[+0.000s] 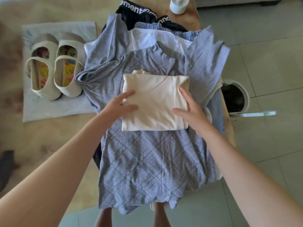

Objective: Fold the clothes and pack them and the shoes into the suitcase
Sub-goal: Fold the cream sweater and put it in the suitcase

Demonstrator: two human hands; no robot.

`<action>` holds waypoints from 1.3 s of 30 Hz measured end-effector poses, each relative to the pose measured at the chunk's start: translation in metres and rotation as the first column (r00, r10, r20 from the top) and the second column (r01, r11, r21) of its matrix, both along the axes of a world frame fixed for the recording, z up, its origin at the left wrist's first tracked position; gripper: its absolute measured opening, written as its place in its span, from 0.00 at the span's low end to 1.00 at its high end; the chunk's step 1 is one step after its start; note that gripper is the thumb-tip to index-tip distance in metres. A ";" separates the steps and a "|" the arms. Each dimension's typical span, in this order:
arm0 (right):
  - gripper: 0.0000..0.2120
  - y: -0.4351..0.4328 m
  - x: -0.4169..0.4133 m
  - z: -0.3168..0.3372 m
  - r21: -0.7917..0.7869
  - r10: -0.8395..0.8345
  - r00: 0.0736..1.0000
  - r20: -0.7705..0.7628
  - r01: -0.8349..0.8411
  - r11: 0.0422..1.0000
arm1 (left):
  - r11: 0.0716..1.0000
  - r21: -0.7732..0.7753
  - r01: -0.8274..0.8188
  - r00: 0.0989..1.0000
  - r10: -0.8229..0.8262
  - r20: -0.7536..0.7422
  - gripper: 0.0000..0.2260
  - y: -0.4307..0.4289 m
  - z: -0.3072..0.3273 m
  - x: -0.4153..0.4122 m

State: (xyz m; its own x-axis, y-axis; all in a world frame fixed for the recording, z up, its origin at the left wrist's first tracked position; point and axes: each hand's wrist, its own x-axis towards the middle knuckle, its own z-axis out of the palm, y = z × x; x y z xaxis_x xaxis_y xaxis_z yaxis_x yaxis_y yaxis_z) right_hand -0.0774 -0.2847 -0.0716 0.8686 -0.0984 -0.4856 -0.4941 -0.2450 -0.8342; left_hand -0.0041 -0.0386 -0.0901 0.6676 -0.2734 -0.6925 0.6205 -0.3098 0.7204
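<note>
1. The cream top lies folded into a rectangle, its long axis running left to right; a bunched bit pokes out at its far left corner.
2. It rests on the chest of a blue shirt; the shirt's long axis runs away from the person, neck at the far end, hem drooping over the near edge of the counter.
3. The left hand lies on the cream top's left edge, the right hand on its right edge; on each, thumb and forefinger spread straight on the cloth, gripping nothing that shows; the other fingers are hidden behind the hands.
4. Beyond the cream top, a white garment and a dark garment with a lettered band lie partly buried; the lettering is cut off, and what sort of clothes they are cannot be told.
5. Left of the cream top, well apart, two shoes sit side by side on a white cloth, toes pointing away; bright patterned insoles show inside.
6. Right of the cream top, on the floor, a bin stands open with a dark liner; its contents cannot be made out.
7. Far beyond the cream top, a white bottle is cut off by the frame's top.
</note>
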 end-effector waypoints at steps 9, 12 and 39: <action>0.35 -0.008 -0.008 0.000 -0.109 0.195 0.978 -0.068 -0.202 0.973 | 0.998 0.056 -0.028 1.000 0.028 0.006 0.28 0.005 0.008 -0.011; 0.29 -0.001 -0.012 -0.002 0.027 0.050 0.986 -0.162 -0.046 0.999 | 0.998 0.061 -0.017 0.999 0.015 0.030 0.27 0.007 0.008 -0.018; 0.37 0.467 0.046 0.130 -0.012 0.577 0.817 0.002 -0.577 0.817 | 0.737 0.336 -0.587 0.776 0.393 0.494 0.24 0.444 0.149 -0.097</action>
